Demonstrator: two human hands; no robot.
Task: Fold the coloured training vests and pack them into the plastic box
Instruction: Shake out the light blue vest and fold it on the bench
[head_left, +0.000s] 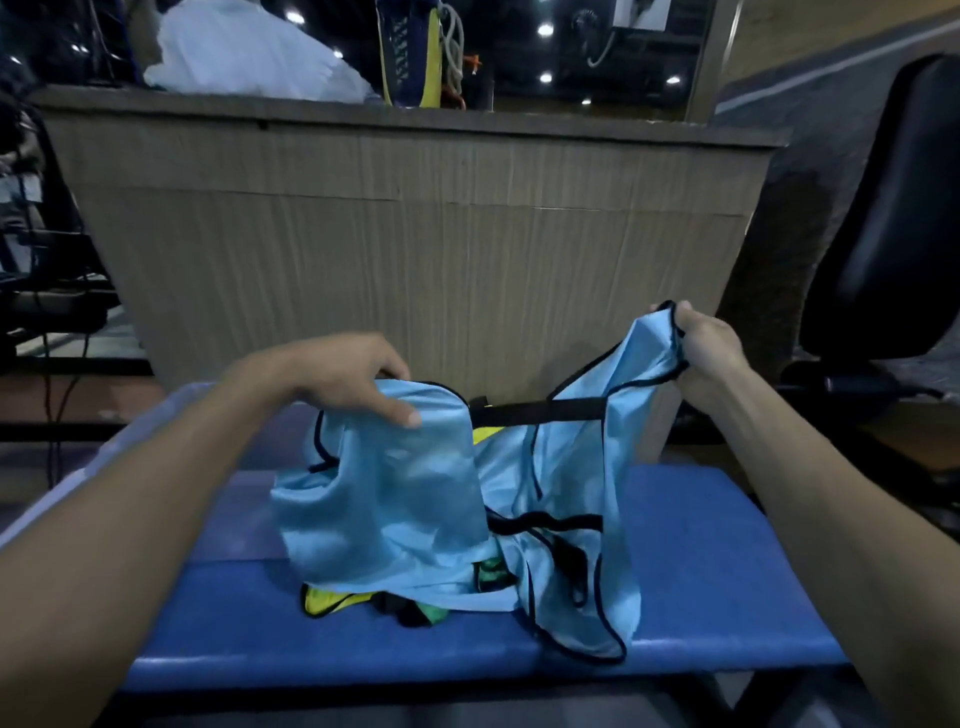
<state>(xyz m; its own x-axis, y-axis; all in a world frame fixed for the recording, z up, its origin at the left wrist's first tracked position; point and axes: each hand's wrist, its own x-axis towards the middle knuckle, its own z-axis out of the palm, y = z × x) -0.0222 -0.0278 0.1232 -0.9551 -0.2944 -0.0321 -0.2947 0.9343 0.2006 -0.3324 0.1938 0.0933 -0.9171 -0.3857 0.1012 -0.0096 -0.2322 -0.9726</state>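
A: Your right hand (702, 347) has a closed grip on the black-trimmed edge of the shiny light-blue training vest (415, 499), lifted to pull it taut.

B: And your left hand (349, 375)?

A: It pinches the other end low, probably to spread it for folding. The vest hangs over yellow and green vests (332, 603) on the blue tabletop (717, 561). No plastic box in sight.

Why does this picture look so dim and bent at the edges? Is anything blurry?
Head view: dim indoor light, bright ceiling spots reflected in the dark glass up top; the wide lens bows the counter and stretches both forearms; the light blue vest shows a soft sheen; the chair is nearly black; the edges look slightly soft.
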